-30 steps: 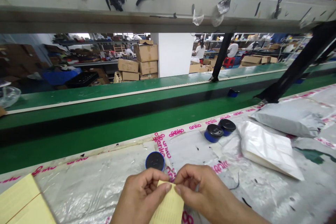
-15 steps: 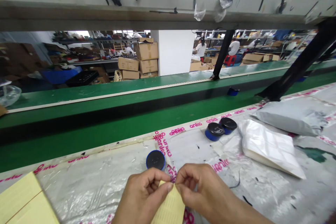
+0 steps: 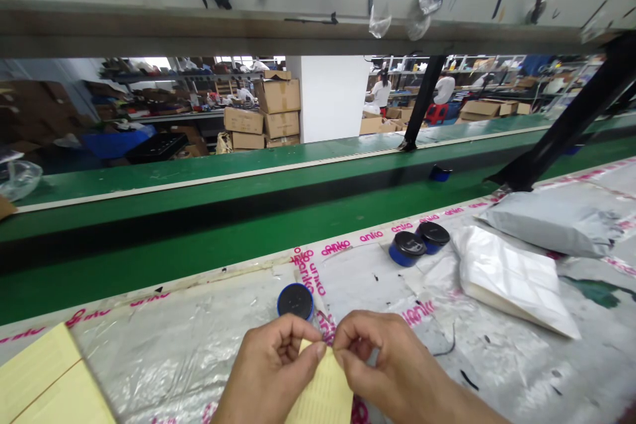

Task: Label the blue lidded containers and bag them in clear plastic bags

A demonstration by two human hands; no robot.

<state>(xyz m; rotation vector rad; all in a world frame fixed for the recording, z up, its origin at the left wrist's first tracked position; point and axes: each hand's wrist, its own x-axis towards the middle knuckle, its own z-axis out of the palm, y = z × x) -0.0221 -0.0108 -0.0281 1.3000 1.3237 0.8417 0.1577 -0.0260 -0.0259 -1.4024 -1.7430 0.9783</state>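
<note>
A yellow printed sheet [image 3: 324, 392] lies between my hands at the bottom centre. My left hand [image 3: 279, 366] pinches its top edge between thumb and forefinger. Close beside it, my right hand [image 3: 380, 359] has its fingertips pressed together at the sheet's top corner. A round black container with a blue rim [image 3: 295, 301] stands just beyond my left hand. Two more black and blue containers [image 3: 407, 248] sit further back to the right. At the lower left is a larger stack of yellow sheets [image 3: 52, 381].
A white plastic-wrapped stack [image 3: 514, 278] and a grey bag [image 3: 551, 222] lie on the right. Behind the table runs a green conveyor [image 3: 238, 238] with another blue container [image 3: 440, 173]. A black post [image 3: 566, 126] slants at the right; a beam [image 3: 318, 3] crosses overhead.
</note>
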